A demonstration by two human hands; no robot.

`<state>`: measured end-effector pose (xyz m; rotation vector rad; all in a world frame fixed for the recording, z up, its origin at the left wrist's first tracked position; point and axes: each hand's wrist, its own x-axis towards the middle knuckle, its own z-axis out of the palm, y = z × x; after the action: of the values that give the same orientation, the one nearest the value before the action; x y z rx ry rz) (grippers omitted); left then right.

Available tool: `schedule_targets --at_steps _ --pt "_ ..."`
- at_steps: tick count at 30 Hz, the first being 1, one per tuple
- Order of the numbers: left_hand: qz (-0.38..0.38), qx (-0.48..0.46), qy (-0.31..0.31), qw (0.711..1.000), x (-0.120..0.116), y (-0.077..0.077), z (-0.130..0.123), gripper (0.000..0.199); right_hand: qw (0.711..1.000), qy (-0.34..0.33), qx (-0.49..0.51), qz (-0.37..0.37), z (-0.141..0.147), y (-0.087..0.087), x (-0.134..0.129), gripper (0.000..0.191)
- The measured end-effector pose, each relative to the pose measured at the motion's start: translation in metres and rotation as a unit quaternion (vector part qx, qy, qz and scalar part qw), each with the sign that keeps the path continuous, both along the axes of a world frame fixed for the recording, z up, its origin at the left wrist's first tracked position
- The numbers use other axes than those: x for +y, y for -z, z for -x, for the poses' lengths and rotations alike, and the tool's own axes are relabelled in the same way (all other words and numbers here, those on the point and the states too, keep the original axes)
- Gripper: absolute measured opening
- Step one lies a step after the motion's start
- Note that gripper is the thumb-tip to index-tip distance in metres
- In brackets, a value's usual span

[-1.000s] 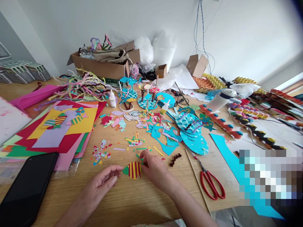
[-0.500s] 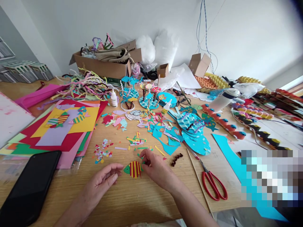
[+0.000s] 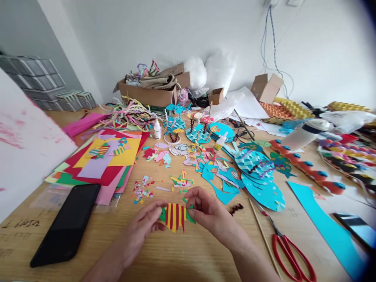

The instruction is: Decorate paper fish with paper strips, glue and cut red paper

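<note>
One striped fish (image 3: 175, 216), red and yellow with green head and tail, we held at lower centre of the frame, over the table (image 3: 167, 260). Our left hand (image 3: 148, 220) pinched the head; our right hand (image 3: 208, 211) pinched the tail. Just beyond, we had paper strips (image 3: 182, 182) and confetti (image 3: 143, 190). Lower left: one black phone (image 3: 66, 223), near stacked coloured sheets (image 3: 95, 169). Lower right: one stick (image 3: 264, 237), one red-handled pair of scissors (image 3: 290, 252). Right of centre: blue discs (image 3: 266, 192). Upper left of centre: one open box (image 3: 147, 95), filled.
</note>
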<state>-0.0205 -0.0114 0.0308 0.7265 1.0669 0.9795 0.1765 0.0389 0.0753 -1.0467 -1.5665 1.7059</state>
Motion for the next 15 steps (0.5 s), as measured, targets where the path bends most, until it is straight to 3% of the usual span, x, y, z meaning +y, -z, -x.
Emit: schedule_targets --at_steps 3,10,15 --pt "-0.004 -0.008 0.032 0.999 0.003 -0.008 -0.007 0.036 1.0 -0.005 0.017 0.021 0.003 0.007 0.003 0.025" --pt "-0.042 0.053 0.027 0.997 0.007 -0.015 -0.005 0.024 0.999 -0.022 0.018 0.029 0.011 0.021 0.002 0.028" --pt "-0.045 0.131 0.016 0.99 0.004 -0.023 0.02 0.018 0.999 -0.014 0.026 0.022 0.009 0.024 0.001 0.028"
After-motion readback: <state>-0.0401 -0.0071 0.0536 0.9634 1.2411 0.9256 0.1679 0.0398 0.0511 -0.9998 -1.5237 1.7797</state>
